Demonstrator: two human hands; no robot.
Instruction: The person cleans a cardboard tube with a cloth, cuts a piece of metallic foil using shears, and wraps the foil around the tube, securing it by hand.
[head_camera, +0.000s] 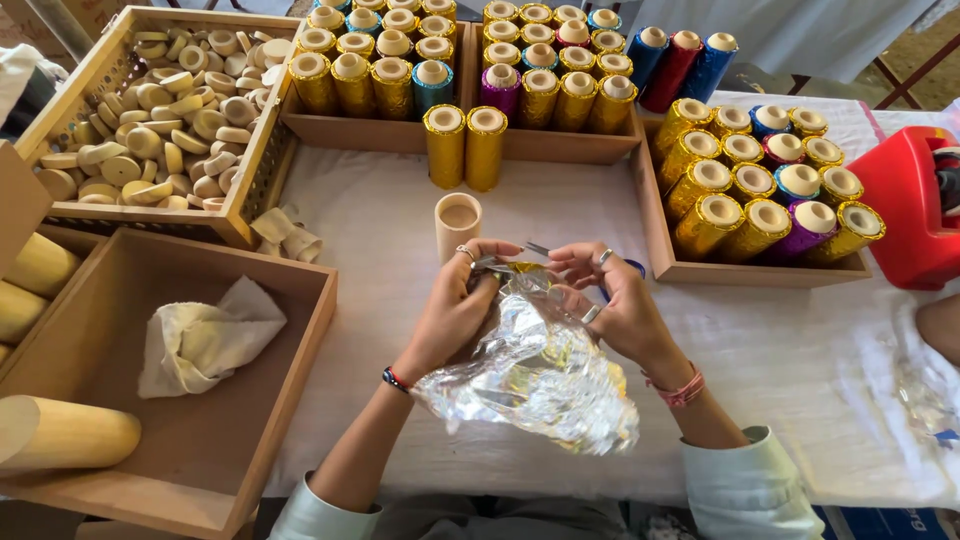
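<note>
A: Head view: white surface (800, 370), trays of wrapped tubes (540, 95), then crumpled foil (535, 375) held above the near edge.

B: Hands?

A: Left hand (452, 310) and right hand (615, 300) both pinch the foil's top. Seemingly preparing wrap; bare tube (457, 225) waits just beyond.

A sheet of foil (535, 375) lay on the counter (780, 370), with a bare tube (458, 224) standing just behind it. A tray of discs (150, 110) sat far left. Trays of wrapped tubes (470, 75) sat behind and right.
</note>
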